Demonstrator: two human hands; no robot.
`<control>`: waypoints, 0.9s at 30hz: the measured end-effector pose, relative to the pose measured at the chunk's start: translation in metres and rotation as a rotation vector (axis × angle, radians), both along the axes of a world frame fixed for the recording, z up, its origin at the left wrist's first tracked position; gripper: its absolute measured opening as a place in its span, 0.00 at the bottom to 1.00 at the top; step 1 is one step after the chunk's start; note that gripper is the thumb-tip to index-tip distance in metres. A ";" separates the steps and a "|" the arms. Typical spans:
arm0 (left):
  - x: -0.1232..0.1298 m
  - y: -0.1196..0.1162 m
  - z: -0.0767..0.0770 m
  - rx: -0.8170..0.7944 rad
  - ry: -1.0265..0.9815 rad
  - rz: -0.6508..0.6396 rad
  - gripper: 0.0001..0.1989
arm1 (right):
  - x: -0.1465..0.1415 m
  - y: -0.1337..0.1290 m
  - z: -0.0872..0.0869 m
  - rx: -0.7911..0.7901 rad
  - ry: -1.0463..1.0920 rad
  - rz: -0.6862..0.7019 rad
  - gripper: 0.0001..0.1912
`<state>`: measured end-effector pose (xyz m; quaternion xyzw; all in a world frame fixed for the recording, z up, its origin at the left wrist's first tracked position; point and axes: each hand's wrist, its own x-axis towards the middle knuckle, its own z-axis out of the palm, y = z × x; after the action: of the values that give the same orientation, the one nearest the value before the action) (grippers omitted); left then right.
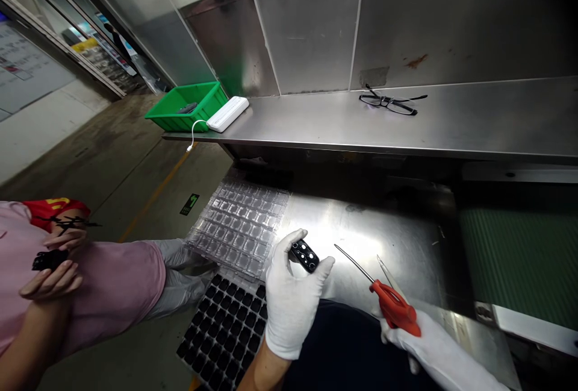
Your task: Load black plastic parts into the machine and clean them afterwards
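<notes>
My left hand point(293, 297), in a white glove, is closed on a small black oblong part point(304, 255) with several shiny round spots, held between thumb and fingers above the metal worktop. In my right hand point(418, 334), also white-gloved, is a screwdriver point(394, 305) with a red handle. Its bare shaft points up and left toward the black part, and the tip is apart from it. Beside the handle shows a slim, pointed metal tool point(389, 273), perhaps tweezers; whether my right hand also holds it I cannot tell.
Left of my hands are a transparent moulded tray point(241, 222) and a tray of black pieces point(226, 325). A steel shelf point(307, 123) bears glasses point(388, 102), a white power strip point(229, 114) and a green bin point(156, 115). A green belt point(524, 252) lies right; a co-worker point(103, 294) stands left.
</notes>
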<state>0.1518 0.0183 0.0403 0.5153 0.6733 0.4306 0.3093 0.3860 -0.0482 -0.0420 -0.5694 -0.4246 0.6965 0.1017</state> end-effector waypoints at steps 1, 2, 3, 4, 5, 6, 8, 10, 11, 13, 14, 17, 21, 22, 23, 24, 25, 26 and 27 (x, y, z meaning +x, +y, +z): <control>0.000 0.000 0.000 -0.003 -0.001 -0.001 0.28 | 0.000 0.001 0.001 0.003 0.002 0.005 0.14; 0.000 0.000 0.001 -0.008 0.000 0.001 0.28 | 0.000 0.001 0.002 0.006 0.001 0.011 0.15; 0.001 0.000 0.001 -0.015 0.002 0.004 0.28 | 0.000 0.001 0.003 0.010 -0.001 0.017 0.15; 0.001 0.000 0.002 -0.022 0.005 0.006 0.28 | 0.000 0.002 0.003 0.012 -0.001 0.019 0.14; 0.001 0.000 0.002 -0.026 0.005 0.008 0.28 | 0.000 0.002 0.003 0.015 0.001 0.018 0.14; 0.001 0.001 0.002 -0.029 0.002 0.009 0.28 | 0.000 0.002 0.004 0.016 0.004 0.016 0.13; 0.002 0.001 0.002 -0.031 -0.009 0.008 0.28 | -0.001 0.002 0.004 0.018 0.013 0.009 0.12; 0.002 0.001 0.002 -0.030 -0.015 0.006 0.28 | -0.002 0.004 0.006 0.010 0.012 0.000 0.12; 0.002 0.001 0.001 -0.029 -0.017 0.003 0.28 | -0.003 0.004 0.008 0.005 0.011 -0.008 0.12; 0.002 0.001 0.001 -0.025 -0.020 -0.003 0.28 | -0.004 0.006 0.009 -0.002 0.013 -0.022 0.11; 0.002 0.001 0.001 -0.024 -0.023 -0.005 0.28 | -0.004 0.007 0.009 -0.004 0.013 -0.026 0.11; 0.003 0.001 0.001 -0.031 -0.026 -0.008 0.28 | -0.004 0.006 0.005 0.002 0.021 -0.026 0.10; 0.003 0.001 0.001 -0.042 -0.037 -0.013 0.28 | -0.001 0.003 -0.003 -0.009 0.000 -0.017 0.14; 0.003 0.001 0.000 -0.043 -0.040 -0.015 0.28 | -0.001 0.003 -0.004 -0.015 -0.003 -0.024 0.16; 0.004 0.002 0.000 -0.042 -0.042 -0.017 0.28 | -0.001 0.002 -0.004 -0.020 0.002 -0.033 0.18; 0.004 0.002 0.000 -0.038 -0.044 -0.021 0.28 | -0.001 0.002 -0.004 -0.022 0.008 -0.041 0.19; 0.004 0.002 0.000 -0.035 -0.048 -0.028 0.28 | -0.001 0.002 -0.004 -0.020 0.015 -0.041 0.18; 0.004 0.003 0.001 -0.033 -0.054 -0.037 0.27 | -0.001 0.003 -0.003 -0.009 0.021 -0.036 0.16; 0.004 0.004 0.001 -0.034 -0.062 -0.046 0.27 | -0.001 0.003 -0.003 0.008 0.023 -0.030 0.13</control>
<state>0.1560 0.0219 0.0415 0.5119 0.6585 0.4277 0.3484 0.3853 -0.0451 -0.0448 -0.5671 -0.4177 0.6998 0.1191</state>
